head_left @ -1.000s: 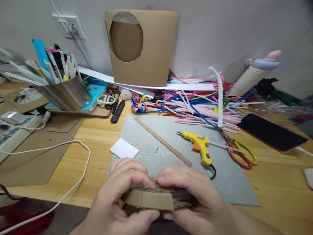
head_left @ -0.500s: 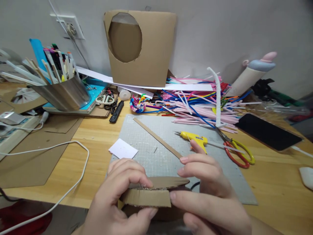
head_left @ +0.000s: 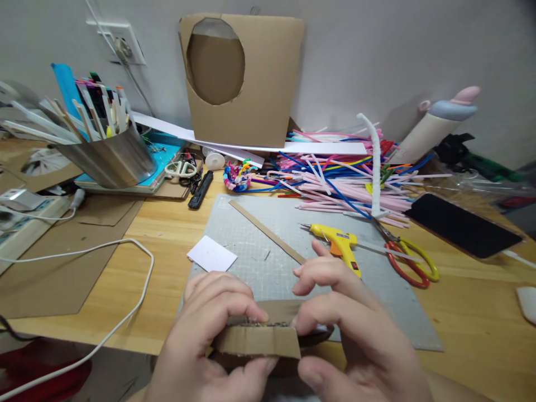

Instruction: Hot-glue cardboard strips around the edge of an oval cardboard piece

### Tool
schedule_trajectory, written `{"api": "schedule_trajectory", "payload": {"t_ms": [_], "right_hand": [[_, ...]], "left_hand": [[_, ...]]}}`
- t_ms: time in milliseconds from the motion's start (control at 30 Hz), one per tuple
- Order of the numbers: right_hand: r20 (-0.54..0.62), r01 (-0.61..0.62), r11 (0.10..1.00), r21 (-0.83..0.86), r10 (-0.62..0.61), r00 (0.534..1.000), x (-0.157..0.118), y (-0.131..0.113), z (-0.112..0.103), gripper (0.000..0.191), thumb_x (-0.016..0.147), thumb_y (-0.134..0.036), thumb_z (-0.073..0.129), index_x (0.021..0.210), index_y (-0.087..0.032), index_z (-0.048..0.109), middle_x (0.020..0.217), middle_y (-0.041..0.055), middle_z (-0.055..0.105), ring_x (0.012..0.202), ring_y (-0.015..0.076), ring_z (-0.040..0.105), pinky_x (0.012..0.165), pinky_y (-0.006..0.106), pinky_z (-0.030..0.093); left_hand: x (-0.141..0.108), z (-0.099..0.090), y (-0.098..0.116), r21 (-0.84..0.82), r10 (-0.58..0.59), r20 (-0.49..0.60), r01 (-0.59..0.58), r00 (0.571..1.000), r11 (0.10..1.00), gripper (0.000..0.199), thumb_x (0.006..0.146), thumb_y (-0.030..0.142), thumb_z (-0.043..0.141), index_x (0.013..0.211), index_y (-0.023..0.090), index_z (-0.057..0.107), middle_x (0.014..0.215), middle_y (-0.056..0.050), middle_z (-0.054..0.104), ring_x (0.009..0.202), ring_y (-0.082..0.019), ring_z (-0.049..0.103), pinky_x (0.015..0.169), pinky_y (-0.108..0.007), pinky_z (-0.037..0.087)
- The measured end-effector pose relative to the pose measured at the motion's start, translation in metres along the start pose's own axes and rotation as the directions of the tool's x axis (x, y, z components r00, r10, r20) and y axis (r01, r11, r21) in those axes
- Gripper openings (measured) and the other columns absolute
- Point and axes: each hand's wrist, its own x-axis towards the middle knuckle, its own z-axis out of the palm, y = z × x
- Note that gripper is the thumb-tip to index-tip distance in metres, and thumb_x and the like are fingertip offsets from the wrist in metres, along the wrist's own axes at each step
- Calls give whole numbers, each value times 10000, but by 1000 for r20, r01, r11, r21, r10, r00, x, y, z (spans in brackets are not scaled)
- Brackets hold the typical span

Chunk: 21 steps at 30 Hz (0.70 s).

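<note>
A cardboard piece (head_left: 259,341), with a curved strip along the edge of a flat rounded part, is held low over the near edge of the grey cutting mat (head_left: 251,245). My left hand (head_left: 213,335) grips it from the left, index finger on top and thumb below. At the strip's right end is my right hand (head_left: 360,335), its index finger and thumb closed on the cardboard and its other fingers raised. A yellow glue gun (head_left: 337,240) lies beyond my right hand. On the mat are a thin cardboard strip (head_left: 266,230) and a white card (head_left: 213,254).
Scissors (head_left: 410,259) and a black phone (head_left: 463,223) are on the right. Behind the mat lie many pipe cleaners (head_left: 335,184). A cardboard panel with a round hole (head_left: 268,84) leans on the wall. Left stand a metal pen holder (head_left: 113,159) and a white cable (head_left: 146,273).
My right index finger has moved up to the top edge of the cardboard, and the thumb has come up to the strip's end. The held piece has shifted slightly right and tilted.
</note>
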Motion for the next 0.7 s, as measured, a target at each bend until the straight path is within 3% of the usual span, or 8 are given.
{"api": "schedule_trajectory", "payload": {"t_ms": [67, 133, 167, 467, 700], "right_hand": [[13, -108, 994, 18, 108, 994, 4, -9, -3, 116, 847, -175, 715, 822, -241, 624, 950, 7, 628, 902, 161, 691, 987, 298, 539], [65, -189, 981, 37, 186, 980, 7, -14, -8, 167, 800, -105, 697, 787, -248, 612, 945, 6, 614, 868, 144, 666, 737, 195, 571], [91, -215, 976, 39, 211, 973, 8, -15, -11, 179, 786, -93, 695, 781, -250, 610, 953, 8, 610, 879, 146, 657, 682, 177, 559], [184, -283, 959, 29, 273, 944, 9, -14, -18, 173, 789, -101, 683, 754, -247, 598, 961, 2, 610, 913, 157, 642, 745, 217, 544], [182, -312, 940, 139, 286, 941, 7, -14, -15, 177, 804, -104, 695, 765, -258, 618, 961, -15, 609, 907, 137, 632, 780, 191, 545]], "left_hand": [[-1, 0, 3, 37, 19, -2, -19, 1000, 999, 153, 828, 191, 675, 915, 256, 567, 811, 65, 643, 775, -114, 653, 735, -287, 493], [-3, 0, 5, 78, 51, 0, -51, 999, 996, 156, 848, 199, 681, 923, 249, 553, 803, 59, 634, 778, -120, 654, 735, -305, 481], [-4, 1, 6, 98, 67, 10, -67, 998, 993, 164, 851, 199, 685, 929, 248, 550, 805, 57, 635, 783, -124, 655, 742, -314, 473], [-4, 3, 11, 182, 121, 31, -124, 992, 975, 196, 818, 193, 726, 914, 249, 564, 816, 63, 659, 782, -126, 648, 785, -333, 421], [-1, 0, 11, 102, 104, 63, -110, 993, 989, 212, 811, 160, 720, 961, 248, 599, 886, 69, 696, 822, -103, 669, 794, -303, 433]]}}
